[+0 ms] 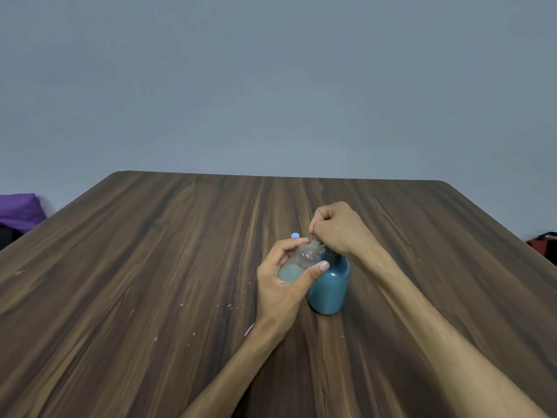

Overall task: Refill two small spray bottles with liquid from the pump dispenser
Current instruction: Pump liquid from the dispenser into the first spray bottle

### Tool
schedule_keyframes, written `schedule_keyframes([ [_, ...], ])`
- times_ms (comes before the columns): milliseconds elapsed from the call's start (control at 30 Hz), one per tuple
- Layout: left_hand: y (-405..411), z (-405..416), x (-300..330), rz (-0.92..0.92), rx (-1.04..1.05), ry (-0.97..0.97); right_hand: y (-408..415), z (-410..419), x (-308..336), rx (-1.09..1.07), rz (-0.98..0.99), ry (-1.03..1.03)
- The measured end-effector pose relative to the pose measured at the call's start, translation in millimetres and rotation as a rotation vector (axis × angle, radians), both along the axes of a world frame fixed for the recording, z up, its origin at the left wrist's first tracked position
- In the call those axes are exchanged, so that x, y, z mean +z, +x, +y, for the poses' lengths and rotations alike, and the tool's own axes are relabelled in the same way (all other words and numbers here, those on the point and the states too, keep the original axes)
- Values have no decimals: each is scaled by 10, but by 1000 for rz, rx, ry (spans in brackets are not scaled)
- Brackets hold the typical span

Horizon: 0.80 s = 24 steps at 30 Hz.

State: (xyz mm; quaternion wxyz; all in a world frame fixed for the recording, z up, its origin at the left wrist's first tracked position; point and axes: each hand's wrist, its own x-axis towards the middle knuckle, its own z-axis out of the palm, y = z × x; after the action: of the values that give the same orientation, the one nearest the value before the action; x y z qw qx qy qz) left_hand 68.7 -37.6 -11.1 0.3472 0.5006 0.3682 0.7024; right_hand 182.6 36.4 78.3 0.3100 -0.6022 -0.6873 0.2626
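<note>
Wooden table (150,267) with pale specks; a purple object (18,211) lies beyond its left edge, a red one (545,245) beyond its right. A small light-blue cap (295,235) sits just behind the hands. Left hand (283,282) grips a tilted clear spray bottle (303,260), part-filled, threaded neck against the blue pump dispenser (330,286). Right hand (337,230), fingers curled, presses on the pump head, hiding it.
</note>
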Motion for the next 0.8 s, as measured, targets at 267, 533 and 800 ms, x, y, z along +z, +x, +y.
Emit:
schedule_keyframes([
  [267, -1, 6, -10, -11, -4, 7, 10, 19, -32, -6, 18, -4],
  [533, -7, 13, -19, -28, 1, -3, -3, 23, -34, -5, 17, 2],
  [800, -1, 8, -13, -32, 3, -11, -10, 17, -7, 8, 12, -20],
])
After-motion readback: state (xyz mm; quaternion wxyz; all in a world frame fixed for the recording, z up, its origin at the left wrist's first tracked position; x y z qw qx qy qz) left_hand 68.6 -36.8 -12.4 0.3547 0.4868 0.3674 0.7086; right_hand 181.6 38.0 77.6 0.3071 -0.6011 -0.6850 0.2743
